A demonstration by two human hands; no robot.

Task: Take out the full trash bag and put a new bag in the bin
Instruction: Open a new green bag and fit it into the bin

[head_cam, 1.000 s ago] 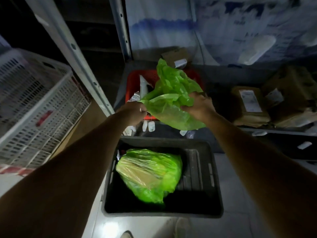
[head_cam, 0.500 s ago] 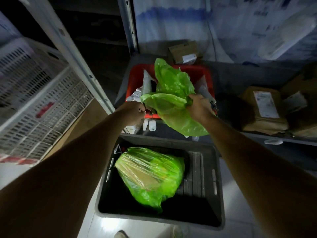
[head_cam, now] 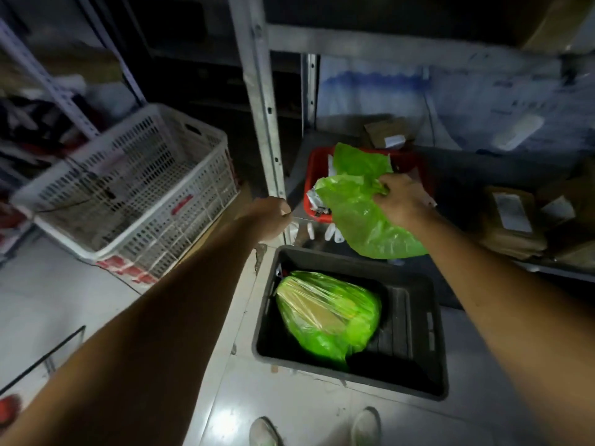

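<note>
While right hand [head_cam: 402, 201] grips the bag [head_cam: 363, 223], left hand [head_cam: 272, 217] seems clenched.

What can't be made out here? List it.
Head view:
1. Whether the left hand holds anything: its fingers are turned away.
2. Contents of the red basket: mostly covered by the empty green bag the right hand grips.
3. Contents of the full green bag: crinkled plastic blurs them.

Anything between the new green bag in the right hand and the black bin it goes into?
Yes. The full green bag lies inside the black bin, filling its left side. The new bag, gripped by the right hand, hangs above the bin's far rim; nothing else visible lies between them.
</note>
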